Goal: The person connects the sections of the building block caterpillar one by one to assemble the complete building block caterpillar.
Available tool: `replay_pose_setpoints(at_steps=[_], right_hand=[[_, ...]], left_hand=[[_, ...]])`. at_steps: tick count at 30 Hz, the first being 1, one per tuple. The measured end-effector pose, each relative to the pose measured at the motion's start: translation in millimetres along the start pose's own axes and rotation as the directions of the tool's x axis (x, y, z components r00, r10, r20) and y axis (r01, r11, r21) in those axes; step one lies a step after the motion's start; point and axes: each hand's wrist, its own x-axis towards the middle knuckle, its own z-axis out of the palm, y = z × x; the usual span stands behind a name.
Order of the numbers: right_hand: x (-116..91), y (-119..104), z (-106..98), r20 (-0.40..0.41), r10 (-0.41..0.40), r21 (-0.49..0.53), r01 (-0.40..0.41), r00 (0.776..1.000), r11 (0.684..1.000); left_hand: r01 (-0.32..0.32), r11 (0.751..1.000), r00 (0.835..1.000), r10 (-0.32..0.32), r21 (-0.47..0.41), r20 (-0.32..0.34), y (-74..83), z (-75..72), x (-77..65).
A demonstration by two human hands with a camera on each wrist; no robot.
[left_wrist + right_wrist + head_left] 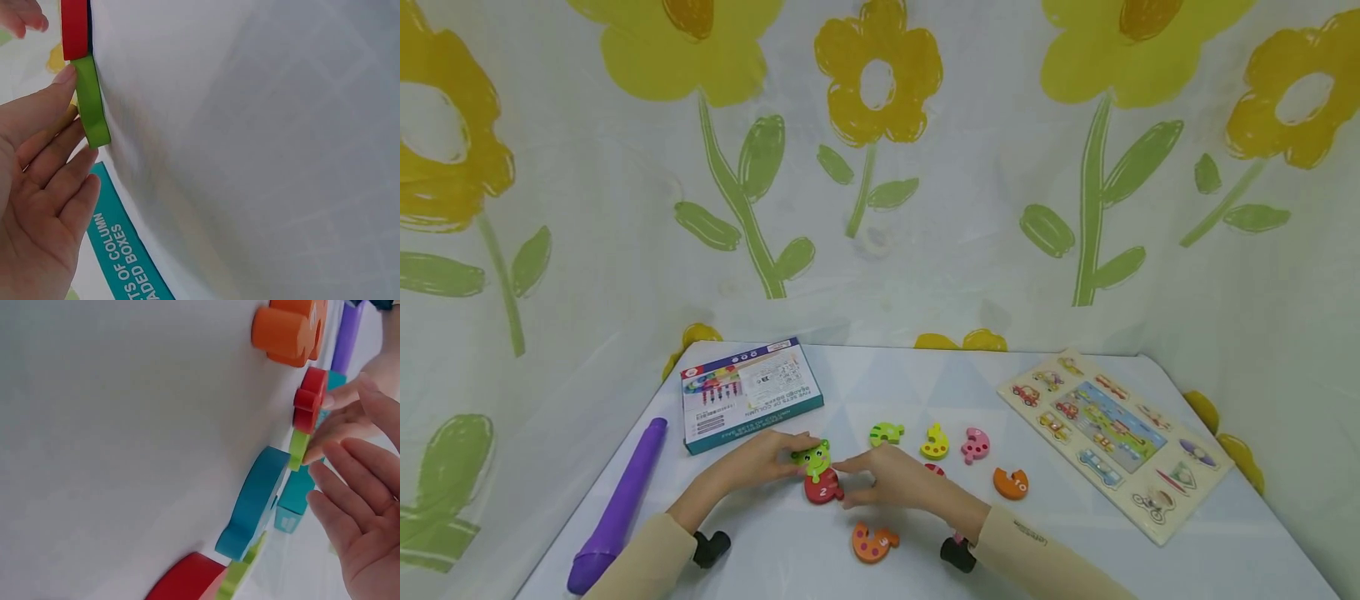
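In the head view, the left hand (767, 458) pinches the green animal-head piece (812, 461) near the middle of the white desk (775, 554). Its lower end meets the red piece numbered 2 (823, 489). The right hand (891, 477) holds nothing; its thumb and forefinger are spread beside the red piece, and whether they touch it I cannot tell. Near the hands lie a green striped piece (887, 433), a yellow dotted piece (935, 442), a pink dotted piece (976, 446) and two orange pieces (874, 543). A printed box (752, 393) and a vehicle puzzle board (1112, 442) lie farther out.

In the left wrist view, the thumb rests on the green piece's narrow edge, the other fingers on its far side. The red piece abuts it end to end. Both look like thick, painted slabs, probably wood: light, stiff and hard to damage, though the smooth paint may slip a little. The side edges seem the best hold, with one hand steadying each piece, since the joint could part if only one end is lifted.

In the right wrist view, the right hand's fingers are loosely extended, with a blue-edged piece (255, 503) nearby.
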Motion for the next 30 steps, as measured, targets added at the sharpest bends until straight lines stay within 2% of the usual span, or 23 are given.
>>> replay_pose_setpoints(at_steps=[4, 9, 15, 19, 24, 30], right_hand=[[-8.9, 1.6, 0.2, -0.009, 0.012, 0.017, -0.012, 1.0, 1.0], [-20.9, 2.7, -1.2, -0.025, -0.009, 0.059, 0.011, 1.0, 0.998], [-38.2, -0.9, -6.8, -0.028, 0.018, 0.135, -0.014, 0.999, 0.991], [-46.9, 0.3, -7.9, -0.034, 0.022, 0.135, -0.017, 0.999, 0.991], [-58.4, -1.1, -6.6, -0.021, 0.069, 0.124, -0.066, 0.997, 0.99], [-73.0, -5.2, -2.4, 0.017, 0.114, 0.165, -0.115, 0.993, 0.979]], left_hand=[[-0.002, 1.0, 1.0, 0.002, 0.0, 0.011, 1.1, 0.0, 0.2], [0.006, 1.0, 1.0, -0.005, -0.009, 0.029, 3.3, -1.3, 0.9], [0.0, 1.0, 1.0, 0.0, -0.012, 0.03, 3.3, -1.5, 0.9], [0.001, 1.0, 0.999, 0.0, -0.017, 0.034, 1.7, -1.8, 0.8], [-0.002, 1.0, 0.999, 0.003, -0.018, 0.038, 0.1, -1.8, 1.7], [0.003, 1.0, 0.999, -0.002, -0.023, 0.044, -0.7, -1.2, 2.6]])
